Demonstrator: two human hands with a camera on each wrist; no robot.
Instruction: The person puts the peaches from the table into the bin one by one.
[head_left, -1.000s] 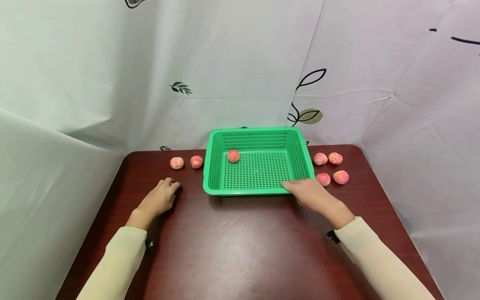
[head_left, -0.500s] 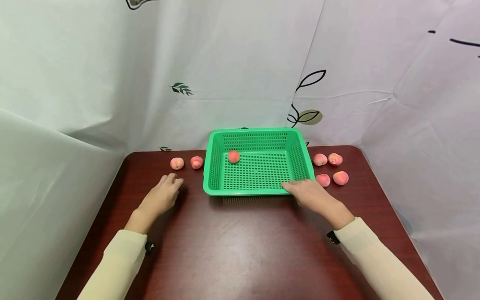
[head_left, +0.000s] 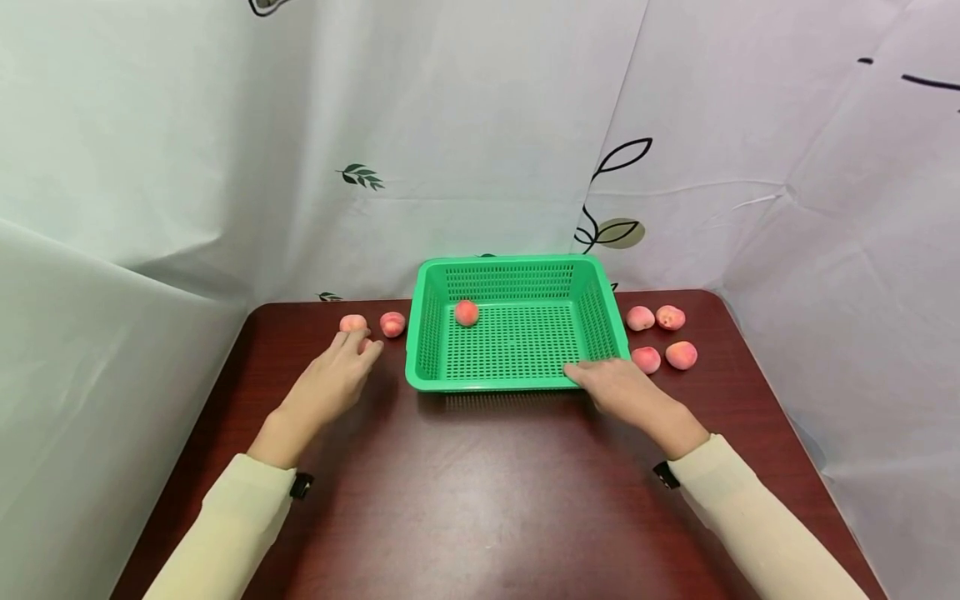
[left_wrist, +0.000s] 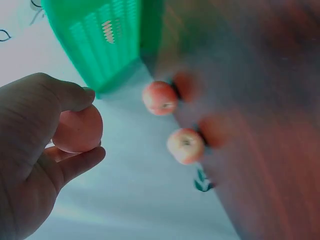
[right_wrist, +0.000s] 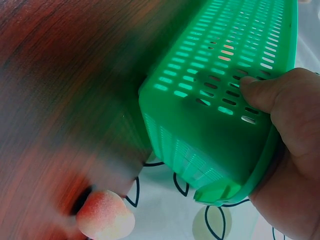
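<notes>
My left hand [head_left: 327, 384] pinches a peach [left_wrist: 79, 129] between thumb and fingers; the left wrist view shows it plainly, while the head view shows only a sliver. Just beyond that hand, two more peaches lie on the table, a pale one [head_left: 352, 322] and a redder one [head_left: 392, 324]. A green plastic basket [head_left: 510, 382] with slotted walls stands at the back of the table. One peach [head_left: 467, 313] is inside it, toward the left. My right hand [head_left: 617, 385] grips the basket's rim at the near right corner, its thumb [right_wrist: 260, 92] against the slotted wall.
Several peaches, one of them [head_left: 682, 355] nearest the right edge, lie on the table right of the basket. The dark red wooden table [head_left: 480, 500] stretches toward me. Pale patterned curtain cloth [head_left: 480, 125] hangs behind and at both sides.
My left hand has moved forward and to the right, closer to the two peaches, and the peach in its fingers now shows. The right hand and basket have stayed put.
</notes>
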